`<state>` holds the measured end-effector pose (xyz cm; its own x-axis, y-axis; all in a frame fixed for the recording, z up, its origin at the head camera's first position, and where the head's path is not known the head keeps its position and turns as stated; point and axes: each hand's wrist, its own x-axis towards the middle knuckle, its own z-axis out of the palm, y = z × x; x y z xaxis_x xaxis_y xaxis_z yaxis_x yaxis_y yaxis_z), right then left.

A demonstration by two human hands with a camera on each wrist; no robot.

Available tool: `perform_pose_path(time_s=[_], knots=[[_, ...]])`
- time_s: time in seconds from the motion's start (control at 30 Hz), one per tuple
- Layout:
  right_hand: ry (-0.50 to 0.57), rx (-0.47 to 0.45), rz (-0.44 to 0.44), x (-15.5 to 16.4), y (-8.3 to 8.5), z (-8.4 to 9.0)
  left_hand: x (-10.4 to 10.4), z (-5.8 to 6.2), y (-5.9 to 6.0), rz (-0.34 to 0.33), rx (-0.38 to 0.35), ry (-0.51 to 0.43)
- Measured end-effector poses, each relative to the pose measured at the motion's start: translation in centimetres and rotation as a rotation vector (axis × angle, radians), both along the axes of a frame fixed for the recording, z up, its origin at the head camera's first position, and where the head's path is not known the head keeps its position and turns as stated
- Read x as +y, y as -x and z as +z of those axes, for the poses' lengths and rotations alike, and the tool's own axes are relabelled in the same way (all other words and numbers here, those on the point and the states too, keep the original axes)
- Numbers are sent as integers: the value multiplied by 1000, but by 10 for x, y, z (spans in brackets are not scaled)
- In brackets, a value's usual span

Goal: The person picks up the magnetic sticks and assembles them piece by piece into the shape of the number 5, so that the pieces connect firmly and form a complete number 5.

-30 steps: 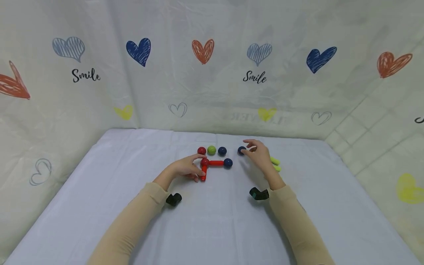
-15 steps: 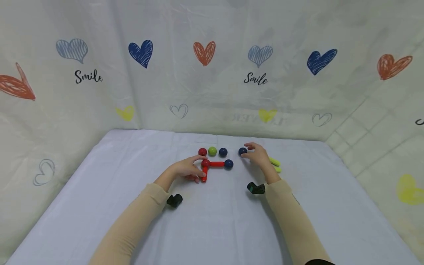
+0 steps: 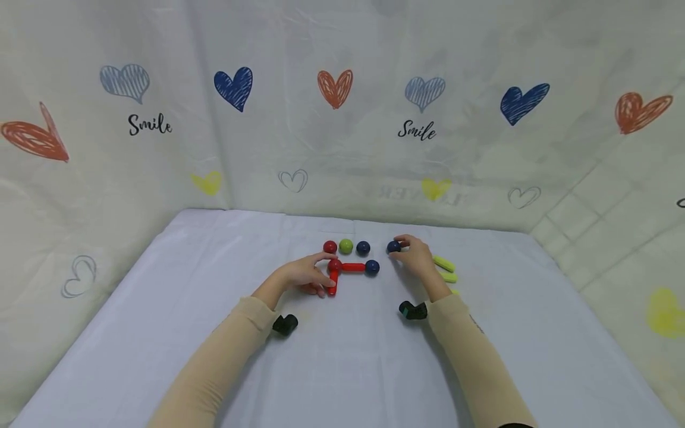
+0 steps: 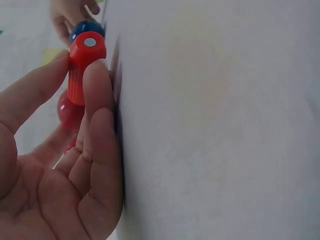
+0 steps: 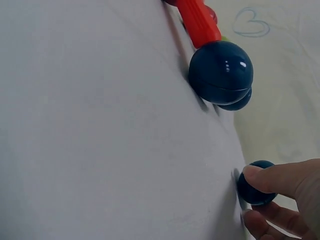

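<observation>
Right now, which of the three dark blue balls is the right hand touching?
The lone blue ball, off to the right by itself; the right hand has its fingertips on it. The others sit in the row and on the rod's end.

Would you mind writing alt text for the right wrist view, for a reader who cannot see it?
The right hand pinches a small dark blue ball resting on a white tablecloth. Further off, a larger-looking dark blue ball sits on the end of a red rod, with another blue ball partly hidden behind it.
</observation>
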<state>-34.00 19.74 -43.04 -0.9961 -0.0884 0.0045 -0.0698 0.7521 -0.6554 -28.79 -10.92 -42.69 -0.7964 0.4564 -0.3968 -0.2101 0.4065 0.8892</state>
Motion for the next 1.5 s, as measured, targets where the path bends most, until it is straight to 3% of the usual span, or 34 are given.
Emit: perform_pose_path(time_s=[0.37,0.67,0.83,1.07,1.5], knots=[[-54,75,60,3,-13,13,-2,-1,0,-3,-4,8],[-46,119,166,-3,-38,26,-1,-1,-1,2,-3,22],[2,111,271,-13,-54,29,-1,1,-1,1,-1,31],[49,32,420,-29,-69,32,-1,0,3,-3,-9,38],[106,-52,704,-52,-80,7,-2,5,3,-19,-20,32]])
